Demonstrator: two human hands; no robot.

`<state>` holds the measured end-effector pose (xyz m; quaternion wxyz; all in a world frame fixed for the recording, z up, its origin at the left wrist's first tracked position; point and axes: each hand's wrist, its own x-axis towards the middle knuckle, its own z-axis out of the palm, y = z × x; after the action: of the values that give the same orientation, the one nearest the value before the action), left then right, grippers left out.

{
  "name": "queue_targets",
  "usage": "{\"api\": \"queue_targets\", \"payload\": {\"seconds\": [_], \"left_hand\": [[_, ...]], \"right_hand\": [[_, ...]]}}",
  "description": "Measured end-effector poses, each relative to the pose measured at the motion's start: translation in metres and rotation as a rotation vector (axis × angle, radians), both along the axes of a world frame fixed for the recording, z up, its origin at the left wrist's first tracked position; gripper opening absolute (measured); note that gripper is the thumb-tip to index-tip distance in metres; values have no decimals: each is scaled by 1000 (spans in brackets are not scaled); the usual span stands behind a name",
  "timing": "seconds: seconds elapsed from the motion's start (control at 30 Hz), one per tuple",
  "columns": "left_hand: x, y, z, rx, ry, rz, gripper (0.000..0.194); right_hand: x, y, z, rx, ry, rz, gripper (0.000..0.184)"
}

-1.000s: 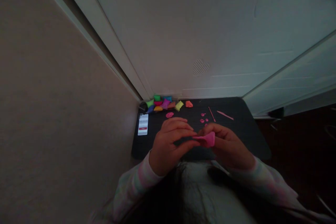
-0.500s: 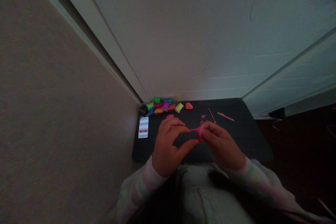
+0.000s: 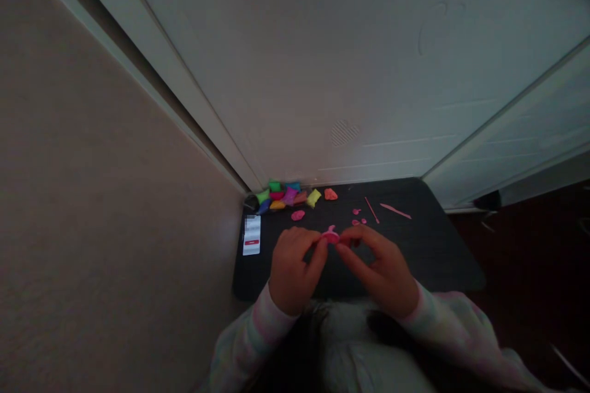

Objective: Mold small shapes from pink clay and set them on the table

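One phone [image 3: 251,235] lies at nine o'clock from the held pink piece [image 3: 330,236]; at ten to eleven, nine coloured packets [image 3: 290,196], clear-looking, their fillings green to yellow, cluster beside a black item [image 3: 251,202]. One flat pink blob [image 3: 298,215] sits at ten. The left hand [image 3: 295,267] pinches the piece's left edge, above the dark table [image 3: 437,258]; it looks small, rounded, with a nub at twelve. One orange lump [image 3: 330,194] lies beyond. The right hand [image 3: 387,270] pinches the right edge. At two: at least three pink bits [image 3: 356,212], then two pink sticks [image 3: 395,211].
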<state>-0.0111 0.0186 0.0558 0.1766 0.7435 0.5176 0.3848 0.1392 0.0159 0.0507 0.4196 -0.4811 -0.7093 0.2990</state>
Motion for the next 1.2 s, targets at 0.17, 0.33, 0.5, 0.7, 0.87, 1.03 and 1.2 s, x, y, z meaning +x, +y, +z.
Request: {"api": "queue_targets", "payload": {"seconds": [0.17,0.33,0.5,0.7,0.87,1.03,1.2], "left_hand": [[1,1,-5,-213,-316,149,17],[9,2,-6,-309,-386,188,20],[14,-1,-3,-122,-182,142,16],[10,-1,0,147,-44,120,7],[5,-1,8,338,-45,95,10],[3,-4,19,545,28,124,17],[1,-7,25,617,117,113,20]], "right_hand": [[1,0,1,62,15,-21,4],[-4,8,5,87,-55,-35,8],[-7,14,5,141,-158,-26,15],[-5,12,5,337,-263,-46,16],[-4,11,11,493,-241,-58,9],[-1,8,22,547,-114,-101,17],[1,7,29,667,-63,-62,24]]}}
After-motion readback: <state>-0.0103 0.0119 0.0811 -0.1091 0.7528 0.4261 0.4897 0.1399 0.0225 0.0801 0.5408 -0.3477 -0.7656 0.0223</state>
